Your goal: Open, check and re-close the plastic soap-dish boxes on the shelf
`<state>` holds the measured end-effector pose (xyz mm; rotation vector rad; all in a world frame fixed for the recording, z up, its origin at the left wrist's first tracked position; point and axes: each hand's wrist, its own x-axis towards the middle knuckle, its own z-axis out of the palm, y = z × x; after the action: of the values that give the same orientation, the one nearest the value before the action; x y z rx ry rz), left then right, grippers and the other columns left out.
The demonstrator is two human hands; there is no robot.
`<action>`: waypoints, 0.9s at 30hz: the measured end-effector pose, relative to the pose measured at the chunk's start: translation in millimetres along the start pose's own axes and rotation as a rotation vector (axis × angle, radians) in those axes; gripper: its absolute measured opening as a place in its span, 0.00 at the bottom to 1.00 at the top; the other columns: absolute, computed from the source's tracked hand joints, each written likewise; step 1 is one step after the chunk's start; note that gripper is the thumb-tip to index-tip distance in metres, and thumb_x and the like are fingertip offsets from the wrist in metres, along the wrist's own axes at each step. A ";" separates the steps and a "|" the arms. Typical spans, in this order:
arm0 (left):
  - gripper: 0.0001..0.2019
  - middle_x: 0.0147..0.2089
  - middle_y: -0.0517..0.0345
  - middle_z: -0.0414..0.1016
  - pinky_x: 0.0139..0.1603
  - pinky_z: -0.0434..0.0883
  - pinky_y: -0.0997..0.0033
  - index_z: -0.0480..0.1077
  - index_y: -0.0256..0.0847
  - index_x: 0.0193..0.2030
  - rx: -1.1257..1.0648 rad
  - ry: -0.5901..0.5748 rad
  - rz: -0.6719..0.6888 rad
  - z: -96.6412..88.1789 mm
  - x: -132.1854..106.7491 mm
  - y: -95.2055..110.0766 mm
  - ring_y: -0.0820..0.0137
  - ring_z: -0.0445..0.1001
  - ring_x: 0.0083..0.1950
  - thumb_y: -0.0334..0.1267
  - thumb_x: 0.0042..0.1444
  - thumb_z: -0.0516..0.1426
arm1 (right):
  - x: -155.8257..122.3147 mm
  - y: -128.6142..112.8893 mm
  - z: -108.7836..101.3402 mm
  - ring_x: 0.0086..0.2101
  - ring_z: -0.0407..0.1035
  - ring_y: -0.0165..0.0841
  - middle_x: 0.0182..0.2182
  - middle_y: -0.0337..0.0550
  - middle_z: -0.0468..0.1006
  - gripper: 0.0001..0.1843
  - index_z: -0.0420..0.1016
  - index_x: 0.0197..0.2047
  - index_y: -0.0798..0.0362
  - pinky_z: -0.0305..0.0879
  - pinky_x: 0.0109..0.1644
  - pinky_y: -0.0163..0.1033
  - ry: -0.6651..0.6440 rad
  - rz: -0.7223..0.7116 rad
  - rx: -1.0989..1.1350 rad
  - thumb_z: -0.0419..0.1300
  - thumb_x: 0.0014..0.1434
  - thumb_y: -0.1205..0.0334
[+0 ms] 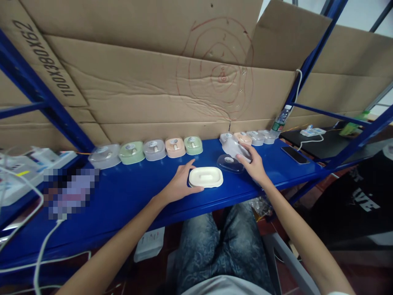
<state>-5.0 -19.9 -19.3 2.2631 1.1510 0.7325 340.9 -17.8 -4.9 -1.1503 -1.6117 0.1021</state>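
— What lay around the person's hands?
— The blue shelf (129,196) carried everything. Beyond the left hand (181,182) stood a row of five lidded boxes (147,149). That hand, fingers spread, cupped the white tray (206,177) at its left edge.
— And the right hand (253,164)?
— It grasped a grey box (235,148), with the clear lid (229,163) just beside it, toward the tray.

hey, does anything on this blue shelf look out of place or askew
Mostly tidy: closed boxes sit in a row along the cardboard. The odd ones are in front: a cream tray under the left hand, a clear lid lying loose, and a grey box tilted under the right hand.
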 end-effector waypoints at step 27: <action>0.52 0.70 0.47 0.68 0.75 0.58 0.43 0.48 0.47 0.80 0.018 0.006 0.015 -2.2 -1.4 2.6 0.47 0.59 0.73 0.50 0.55 0.70 | -12.9 6.0 -22.6 0.70 0.60 0.56 0.72 0.59 0.63 0.40 0.61 0.75 0.49 0.62 0.73 0.63 -0.314 -0.192 -0.513 0.58 0.69 0.36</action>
<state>-5.7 -22.1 -16.4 2.2882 1.1488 0.7381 361.5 -34.4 -8.5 -1.4057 -2.0941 -0.2849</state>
